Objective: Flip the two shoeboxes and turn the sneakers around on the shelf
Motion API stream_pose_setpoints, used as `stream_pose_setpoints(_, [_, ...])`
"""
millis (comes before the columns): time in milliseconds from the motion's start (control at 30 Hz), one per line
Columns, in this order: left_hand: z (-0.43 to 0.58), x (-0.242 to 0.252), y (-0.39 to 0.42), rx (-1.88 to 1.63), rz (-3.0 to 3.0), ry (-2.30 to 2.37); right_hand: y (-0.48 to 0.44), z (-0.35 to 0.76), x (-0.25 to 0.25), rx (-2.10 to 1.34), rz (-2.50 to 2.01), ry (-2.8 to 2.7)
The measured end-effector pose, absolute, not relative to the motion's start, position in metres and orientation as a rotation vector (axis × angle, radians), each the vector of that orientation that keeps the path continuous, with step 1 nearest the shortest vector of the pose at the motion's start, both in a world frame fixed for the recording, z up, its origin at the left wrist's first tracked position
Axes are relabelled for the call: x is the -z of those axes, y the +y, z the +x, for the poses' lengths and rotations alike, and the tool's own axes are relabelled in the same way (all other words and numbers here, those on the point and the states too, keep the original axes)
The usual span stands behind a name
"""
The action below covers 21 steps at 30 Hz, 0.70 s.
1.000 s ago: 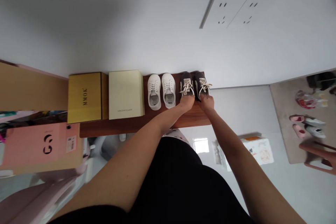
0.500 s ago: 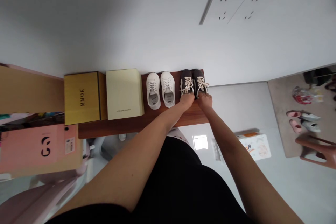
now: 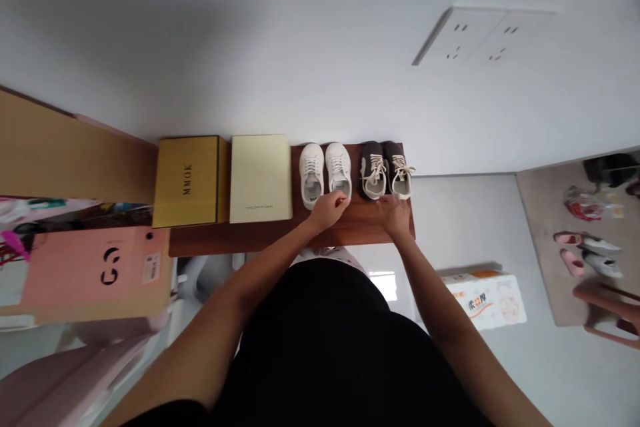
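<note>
My left hand (image 3: 327, 211), its fingers curled and seemingly holding nothing, is over the heel of one of the white sneakers (image 3: 338, 161). I cannot tell if it touches the shoe. My right hand (image 3: 395, 216) lies just behind the heels of the dark brown sneakers (image 3: 373, 157), fingers loosely apart and slightly blurred. Both pairs stand side by side on a reddish-brown wooden shelf (image 3: 357, 230), toes toward the wall. Beige laces are tied on the dark pair.
Left of the sneakers are a cream shoebox (image 3: 261, 177) and a gold shoebox (image 3: 186, 183). A pink box (image 3: 83, 267) is at far left. A white wall socket plate (image 3: 480, 37) is above. A white printed package (image 3: 485, 300) and slippers (image 3: 573, 260) lie on the floor at right.
My left hand has left the dark sneakers and moved left to the white pair. My right hand has drawn back from the dark pair's heels. The view has shifted slightly.
</note>
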<state>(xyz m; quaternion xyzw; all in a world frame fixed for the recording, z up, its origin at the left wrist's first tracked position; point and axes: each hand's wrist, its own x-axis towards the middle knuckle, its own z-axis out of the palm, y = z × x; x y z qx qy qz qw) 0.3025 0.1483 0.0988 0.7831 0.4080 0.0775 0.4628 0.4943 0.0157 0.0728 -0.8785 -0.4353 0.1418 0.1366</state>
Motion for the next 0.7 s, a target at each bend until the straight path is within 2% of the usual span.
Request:
stream_pose_setpoints(167, [0.167, -0.103, 0.141, -0.298, 1.709, 1.414, 0.011, 0.417, -0.072, -0.707, -2.333, -1.068])
stream_pose_setpoints(333, [0.067, -0.097, 0.141, -0.401, 1.462, 1.62, 0.032, 0.327, -0.065, -1.079, -2.091, -0.727])
stream_pose_setpoints(533, [-0.014, -0.068, 0.177, -0.723, 0.587, 1.675, 0.081, 0.227, -0.048, -1.553, -1.685, -0.089])
stream_pose_setpoints(700, [-0.061, -0.049, 0.224, -0.702, 0.225, 1.67, 0.12, 0.175, -0.028, -1.479, -1.727, 0.007])
